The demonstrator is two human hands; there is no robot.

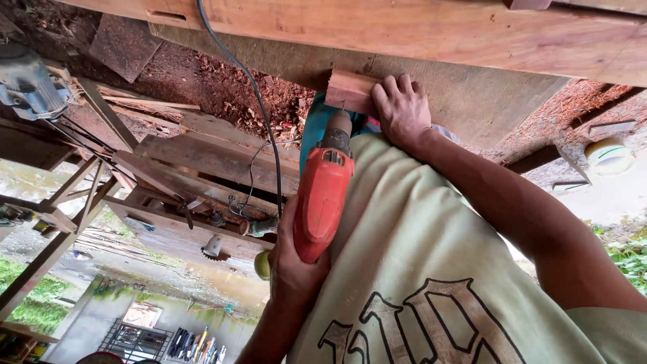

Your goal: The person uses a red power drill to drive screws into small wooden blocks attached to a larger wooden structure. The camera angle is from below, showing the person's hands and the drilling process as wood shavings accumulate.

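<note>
Both hands are kept busy. By the left hand (294, 264), a red and orange electric drill with a dark front end (323, 195) is grasped tightly around its back part. Its tip is pushed against a small reddish block of wood (349, 90). That block is pressed by the right hand (402, 108) against a long pale wooden plank (418, 30), with the fingers curled over the block's edge just beside the drill's tip. The drill bit itself is too small to be seen well.

A thin black cord (259, 101) is hung from above, down past the drill. Red-brown sawdust and wood chips (222, 87) are spread over the ground, and old grey boards (216, 158) are piled nearby.

Several things could go wrong. The block could be spun or pushed sideways if it is not held firmly enough. The fingers could be hurt, because they are kept so near the tip. The block could be split if the drill is pushed too hard. The cord could be caught and the drill pulled off its spot.
</note>
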